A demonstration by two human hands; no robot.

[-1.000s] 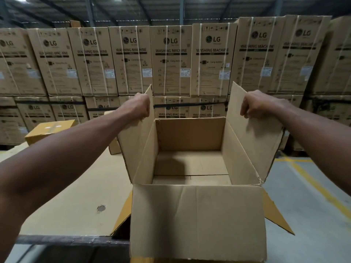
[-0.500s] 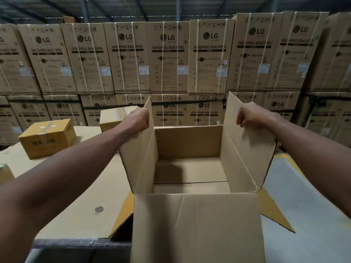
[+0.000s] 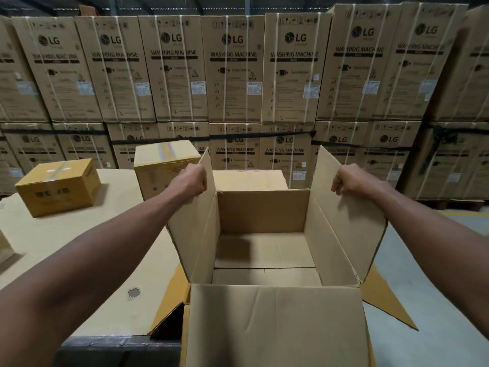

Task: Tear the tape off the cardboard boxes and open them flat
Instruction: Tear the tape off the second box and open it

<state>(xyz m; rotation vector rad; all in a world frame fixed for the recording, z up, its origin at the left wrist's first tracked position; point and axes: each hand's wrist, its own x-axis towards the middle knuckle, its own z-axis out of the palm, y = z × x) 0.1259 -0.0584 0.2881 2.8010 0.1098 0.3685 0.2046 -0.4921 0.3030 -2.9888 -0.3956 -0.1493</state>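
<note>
Head view: open box (image 3: 275,321) at table edge, top untaped, not flat yet. Left hand (image 3: 191,180) & right hand (image 3: 349,180) grip side flaps (two taped boxes (image 3: 57,186) wait).

Open box (image 3: 264,234): plain brown cardboard, upright, empty, top flaps raised, side flaps spread outward.
Sealed boxes: two, taped shut; one (image 3: 58,186) at far left, one (image 3: 164,165) just behind the open box.

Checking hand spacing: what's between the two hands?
Head view: only the open box's empty cavity. Left hand grips the left flap, right hand the right flap.
</note>
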